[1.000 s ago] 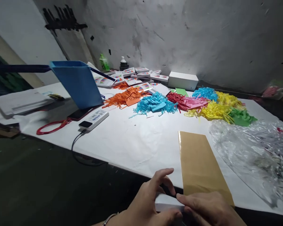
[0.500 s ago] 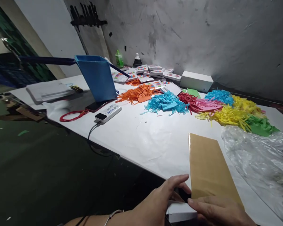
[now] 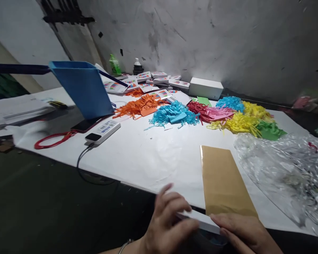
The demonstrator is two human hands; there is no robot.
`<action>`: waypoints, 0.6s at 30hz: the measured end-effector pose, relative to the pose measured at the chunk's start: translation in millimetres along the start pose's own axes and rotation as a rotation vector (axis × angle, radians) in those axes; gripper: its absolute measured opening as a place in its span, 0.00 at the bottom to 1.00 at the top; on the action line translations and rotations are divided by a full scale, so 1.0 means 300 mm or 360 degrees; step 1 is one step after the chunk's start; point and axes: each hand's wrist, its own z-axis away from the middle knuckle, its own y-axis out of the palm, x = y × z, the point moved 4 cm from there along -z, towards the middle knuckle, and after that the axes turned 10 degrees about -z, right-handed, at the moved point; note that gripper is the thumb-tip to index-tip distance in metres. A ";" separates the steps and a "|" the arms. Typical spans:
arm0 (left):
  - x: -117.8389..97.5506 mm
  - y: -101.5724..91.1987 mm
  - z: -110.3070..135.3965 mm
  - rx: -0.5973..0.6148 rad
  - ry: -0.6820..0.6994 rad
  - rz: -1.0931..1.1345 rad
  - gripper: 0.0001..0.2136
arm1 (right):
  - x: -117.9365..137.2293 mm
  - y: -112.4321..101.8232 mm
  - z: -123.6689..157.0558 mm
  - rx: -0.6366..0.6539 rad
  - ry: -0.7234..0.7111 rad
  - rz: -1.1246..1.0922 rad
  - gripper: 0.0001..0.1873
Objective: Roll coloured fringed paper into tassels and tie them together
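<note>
A slim white box is held in front of me at the table's near edge, one narrow side facing up. My left hand curls around its left end, thumb on the near side, forefinger lifted and slightly blurred. At the other end, my right hand grips the box with its thumb along the top edge. Something bluish shows dimly below the white edge, but I cannot make it out. Just beyond the right hand lies a flat brown paper sheet or envelope.
Fringed paper bundles in orange, blue, yellow and green lie across the table. Clear plastic bags spread at right. Further left are a white corded device and a blue bin. Several printed boxes lie behind.
The view has swung right. The white box has turned so a long narrow edge faces up, and my left hand has shifted from behind it to around its left end.
</note>
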 end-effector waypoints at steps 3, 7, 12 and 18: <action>-0.051 0.054 -0.012 0.0071 0.0269 -0.0355 0.08 | -0.002 0.018 0.008 -0.0074 0.0104 -0.0060 0.15; -0.093 0.094 -0.046 -0.0030 0.0250 -0.0376 0.13 | -0.022 0.041 0.039 -0.0061 0.0195 -0.0148 0.15; -0.088 0.099 -0.073 0.0074 0.0269 -0.0287 0.13 | -0.096 0.043 0.120 -0.0161 0.0330 -0.0241 0.18; -0.107 0.110 -0.079 0.0088 0.0328 -0.0293 0.14 | -0.106 0.049 0.126 -0.0258 0.0364 -0.0494 0.16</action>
